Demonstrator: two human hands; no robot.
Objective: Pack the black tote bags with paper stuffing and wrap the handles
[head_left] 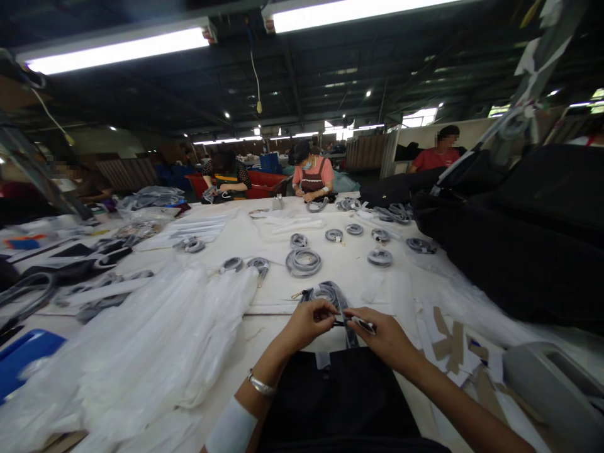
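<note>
My left hand (309, 322) and my right hand (384, 340) meet close to me at the table's near edge. Both pinch the end of a grey strap (330, 294), which loops away across the white table (264, 239). The fingers of each hand are closed on the strap's small dark end piece (340, 323). A silver bracelet (260, 384) circles my left wrist. A black bag or cloth (340, 396) lies under my forearms.
Several coiled grey straps (303, 261) lie further out on the table. Clear plastic bags (155, 340) pile up at left, a heap of black bags (519, 233) at right. Cardboard scraps (453, 343) and a grey bin (552, 384) sit near right. Other people work at the far end.
</note>
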